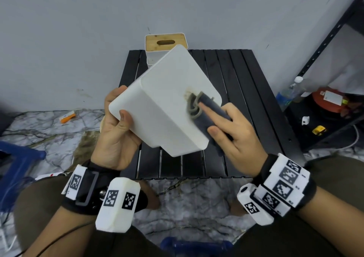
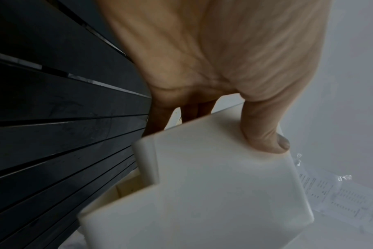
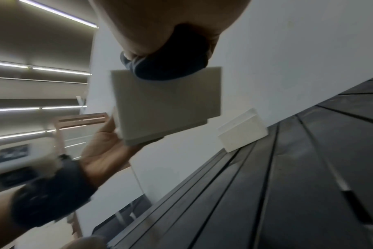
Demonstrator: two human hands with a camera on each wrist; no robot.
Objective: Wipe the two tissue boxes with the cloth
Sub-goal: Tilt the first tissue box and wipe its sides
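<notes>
While left hand (image 1: 116, 134) grips the tilted tissue box (image 1: 167, 103), right hand (image 1: 236, 136) pinches cloth (image 1: 211, 102) onto a smudge (image 1: 188, 92); bamboo-lidded box (image 1: 165, 42) likely next.

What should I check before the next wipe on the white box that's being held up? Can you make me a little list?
1. The left hand has hold of the white tissue box, thumb on one face and fingers round the back: ok.
2. The cloth lies against the box under the right hand: ok.
3. The brownish smudge beside the cloth is wiped off: not ok, it shows.
4. The box is clear of the black slatted table: ok, it is lifted and tilted.
5. The tissue box with the wooden lid is wiped: cannot tell; it stands at the table's far edge.
</notes>
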